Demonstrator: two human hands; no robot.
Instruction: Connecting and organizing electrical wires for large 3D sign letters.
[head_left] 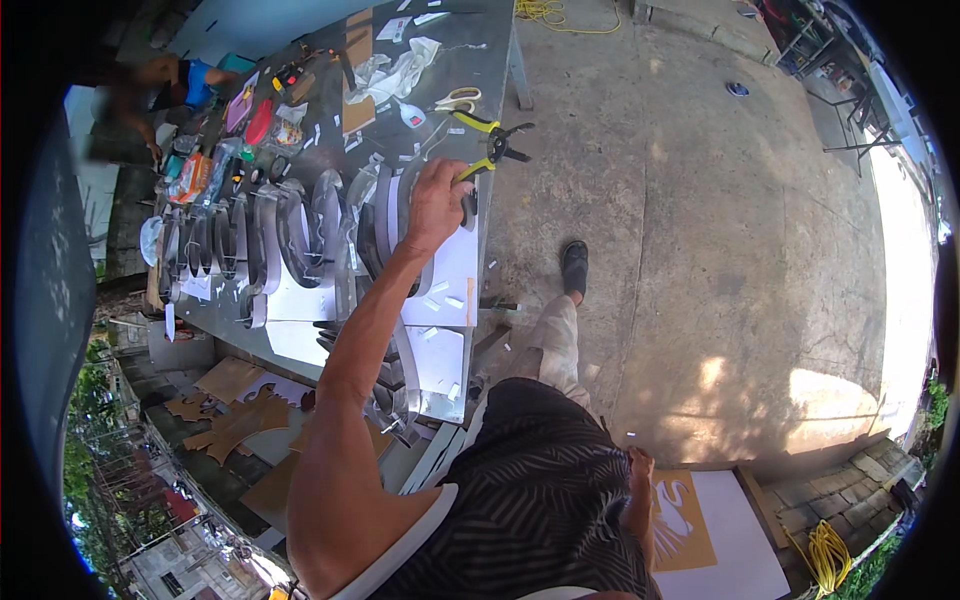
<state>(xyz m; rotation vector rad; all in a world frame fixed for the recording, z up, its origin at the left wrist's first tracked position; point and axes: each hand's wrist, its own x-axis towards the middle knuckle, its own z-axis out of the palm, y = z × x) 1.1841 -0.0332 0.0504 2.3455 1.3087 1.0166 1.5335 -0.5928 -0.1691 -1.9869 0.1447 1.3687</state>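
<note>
My left hand (437, 205) reaches over the right edge of the dark worktable (330, 90), fingers closed on one handle of yellow-handled pliers (490, 143). The pliers' black jaws are spread and point right, past the table edge. Below this hand are curved grey strips (380, 215) standing on edge and white panels (436, 358). Just beyond the pliers lie scissors (458, 99) with pale handles and a small white bottle (411, 115). My right hand (641, 463) hangs low beside my body; its fingers are mostly hidden.
Several more curved strips (268, 240) crowd the table's left. Another person (150, 95) is at the far left, near bags and tools. Brown cut-out boards (240, 425) lie below the table. On the concrete floor (720, 250), a white-and-tan panel (725, 530) lies near my right side.
</note>
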